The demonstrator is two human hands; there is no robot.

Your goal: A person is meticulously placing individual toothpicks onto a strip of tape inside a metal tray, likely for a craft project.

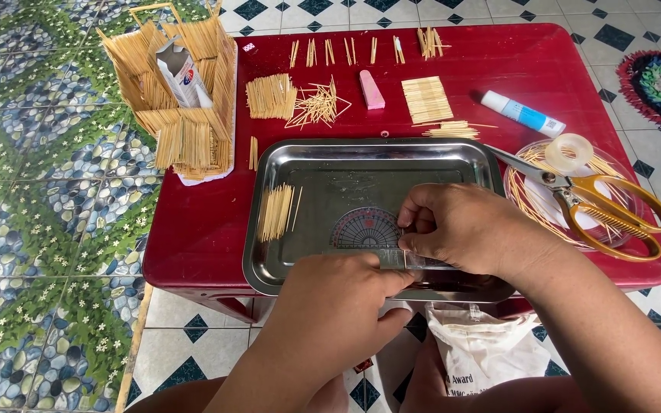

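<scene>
While both hands meet over its near edge, the steel tray (pixel 453 157) sits at the centre of the red table (pixel 200 229) and serves as landmark for everything else. Left hand (pixel 338 310): resting on the tray's front rim, fingers curled down onto the clear protractor (pixel 367 231), which lies flat inside the tray near that rim. Right hand (pixel 460 228): just right of the protractor, fingertips pinched together at its straight edge; it appears to pinch a thin toothpick (pixel 402 229) standing against the ruler edge, though the stick is too fine to make out with certainty. A small row of toothpicks (pixel 275 212) lies inside the tray at its left side.

Beyond the tray's far rim: a flat mat of toothpicks (pixel 271 96), a loose scatter of toothpicks (pixel 317 105), a pink eraser (pixel 371 89), a second flat mat (pixel 427 99), and short bundles (pixel 361 50) along the table's far edge. Far left of the tray stands a toothpick-built model (pixel 185 115) with a glue tube (pixel 180 73) upright in it. Right of the tray: a white glue stick (pixel 522 113), yellow-handled scissors (pixel 598 200) lying across a clear round lid (pixel 627 200) that holds a tape roll (pixel 568 152). Below the tray's front rim, a white cloth bag (pixel 480 344) rests on the person's lap.
</scene>
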